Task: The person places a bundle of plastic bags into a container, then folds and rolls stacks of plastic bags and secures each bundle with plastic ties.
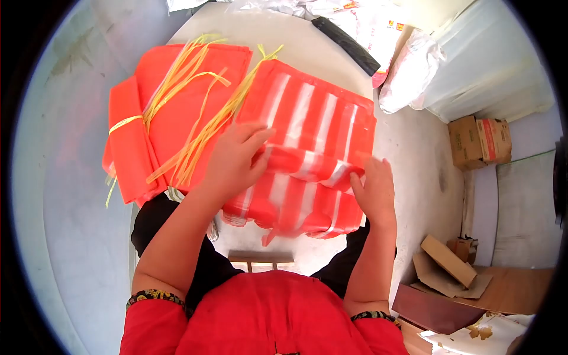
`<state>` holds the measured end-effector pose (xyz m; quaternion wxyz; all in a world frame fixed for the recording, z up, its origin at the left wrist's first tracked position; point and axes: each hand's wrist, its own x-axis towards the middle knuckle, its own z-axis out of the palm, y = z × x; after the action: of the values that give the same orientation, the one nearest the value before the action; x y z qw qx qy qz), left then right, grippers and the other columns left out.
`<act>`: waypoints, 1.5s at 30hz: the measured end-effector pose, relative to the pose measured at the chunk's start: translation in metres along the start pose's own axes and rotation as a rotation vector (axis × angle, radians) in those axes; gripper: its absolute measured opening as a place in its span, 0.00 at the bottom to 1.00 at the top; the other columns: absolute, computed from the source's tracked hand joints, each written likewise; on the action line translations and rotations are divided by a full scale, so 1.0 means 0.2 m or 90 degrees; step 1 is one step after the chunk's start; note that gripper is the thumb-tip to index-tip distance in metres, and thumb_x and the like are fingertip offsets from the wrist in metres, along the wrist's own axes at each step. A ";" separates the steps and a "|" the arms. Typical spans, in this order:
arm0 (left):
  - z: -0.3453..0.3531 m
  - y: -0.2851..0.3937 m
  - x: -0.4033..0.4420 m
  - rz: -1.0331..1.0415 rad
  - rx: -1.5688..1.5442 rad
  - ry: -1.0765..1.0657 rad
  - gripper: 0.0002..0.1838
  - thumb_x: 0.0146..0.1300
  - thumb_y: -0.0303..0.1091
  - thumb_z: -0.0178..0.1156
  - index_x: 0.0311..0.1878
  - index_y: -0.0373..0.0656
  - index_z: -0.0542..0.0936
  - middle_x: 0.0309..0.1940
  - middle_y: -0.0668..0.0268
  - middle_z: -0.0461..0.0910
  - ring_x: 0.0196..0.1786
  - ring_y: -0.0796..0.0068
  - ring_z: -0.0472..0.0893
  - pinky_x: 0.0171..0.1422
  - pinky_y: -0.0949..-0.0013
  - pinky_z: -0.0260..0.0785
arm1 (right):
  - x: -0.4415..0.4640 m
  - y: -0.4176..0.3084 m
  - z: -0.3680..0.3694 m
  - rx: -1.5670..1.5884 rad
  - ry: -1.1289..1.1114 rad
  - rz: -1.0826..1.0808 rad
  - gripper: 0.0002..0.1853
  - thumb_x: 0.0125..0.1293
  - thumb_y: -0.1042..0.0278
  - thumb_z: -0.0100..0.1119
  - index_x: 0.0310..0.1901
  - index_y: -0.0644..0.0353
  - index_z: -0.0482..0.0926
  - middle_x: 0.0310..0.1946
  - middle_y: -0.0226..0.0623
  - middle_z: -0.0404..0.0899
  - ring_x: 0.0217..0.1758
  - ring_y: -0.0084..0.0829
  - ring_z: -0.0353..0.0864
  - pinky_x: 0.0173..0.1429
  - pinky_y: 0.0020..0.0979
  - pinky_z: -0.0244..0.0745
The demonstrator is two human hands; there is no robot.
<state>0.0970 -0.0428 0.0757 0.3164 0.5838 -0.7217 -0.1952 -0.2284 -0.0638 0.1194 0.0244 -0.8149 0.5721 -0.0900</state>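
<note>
Red plastic sheets with white stripes [307,112] lie stacked on the table in front of me. My left hand [239,157] has its fingers curled at the left end of a raised fold in the top sheet. At the fold's right end, my right hand [374,189] grips the striped sheet between thumb and fingers. The near edge of the stack hangs toward my lap, blurred. To the left lie plain red sheets [177,106], one part rolled and tied with a yellow strip. Loose yellow strips [192,145] lie across them, close to my left forearm.
The pale table [284,41] holds a black roll [346,45] at its far right. White bags [411,71] stand beyond it. Cardboard boxes [479,142] are on the right, with flattened cardboard [449,266] lower down. A wooden stool edge [260,257] shows between my legs.
</note>
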 end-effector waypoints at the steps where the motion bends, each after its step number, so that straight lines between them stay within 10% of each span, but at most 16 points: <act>1: 0.04 -0.03 0.04 0.064 0.074 0.054 0.24 0.59 0.33 0.69 0.62 0.47 0.83 0.61 0.58 0.81 0.71 0.49 0.77 0.73 0.44 0.69 | 0.01 0.00 0.06 0.062 0.040 -0.023 0.24 0.66 0.70 0.67 0.63 0.60 0.78 0.60 0.48 0.82 0.64 0.54 0.78 0.71 0.53 0.70; 8: 0.20 0.02 0.06 0.186 0.242 0.018 0.32 0.61 0.43 0.72 0.68 0.45 0.79 0.75 0.59 0.72 0.84 0.53 0.61 0.84 0.37 0.54 | 0.10 -0.20 0.40 0.094 0.026 -0.134 0.39 0.61 0.59 0.77 0.73 0.55 0.74 0.78 0.43 0.68 0.82 0.49 0.62 0.84 0.53 0.54; 20: 0.26 -0.02 0.13 0.226 0.235 -0.082 0.37 0.55 0.29 0.71 0.72 0.52 0.76 0.73 0.60 0.73 0.77 0.53 0.69 0.81 0.39 0.59 | 0.10 -0.15 0.41 0.059 0.004 -0.136 0.39 0.56 0.68 0.75 0.73 0.51 0.75 0.80 0.45 0.64 0.85 0.49 0.59 0.85 0.60 0.51; 32: 0.27 -0.07 0.12 0.243 0.279 -0.046 0.18 0.67 0.29 0.59 0.60 0.43 0.80 0.61 0.57 0.83 0.68 0.55 0.80 0.70 0.56 0.72 | 0.11 -0.09 0.41 0.133 0.005 -0.069 0.28 0.60 0.82 0.58 0.64 0.56 0.81 0.62 0.39 0.84 0.66 0.44 0.81 0.78 0.45 0.68; 35: 0.18 0.01 0.15 0.107 0.188 -0.205 0.15 0.67 0.30 0.62 0.56 0.40 0.81 0.55 0.54 0.85 0.63 0.54 0.83 0.63 0.57 0.76 | 0.11 -0.13 0.24 0.030 -0.047 0.010 0.21 0.62 0.81 0.59 0.58 0.55 0.83 0.55 0.38 0.86 0.59 0.44 0.84 0.74 0.47 0.71; 41: 0.05 -0.03 0.01 -0.111 -0.340 -0.192 0.24 0.64 0.38 0.71 0.61 0.37 0.80 0.50 0.51 0.85 0.55 0.46 0.84 0.57 0.52 0.77 | 0.13 -0.27 -0.03 -0.054 0.435 -0.164 0.09 0.69 0.73 0.63 0.49 0.57 0.84 0.48 0.42 0.86 0.52 0.46 0.84 0.67 0.54 0.74; 45: 0.01 -0.11 -0.06 -0.157 -0.120 -0.247 0.29 0.62 0.41 0.73 0.65 0.40 0.80 0.52 0.51 0.84 0.56 0.49 0.83 0.61 0.54 0.76 | 0.01 -0.25 0.28 0.231 0.087 -0.079 0.15 0.69 0.75 0.66 0.56 0.64 0.83 0.58 0.42 0.85 0.63 0.51 0.81 0.68 0.47 0.75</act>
<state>0.1119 -0.0373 0.0573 0.1989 0.5869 -0.6708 -0.4075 -0.1718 -0.0523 0.0726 0.1265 -0.8228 0.4953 -0.2484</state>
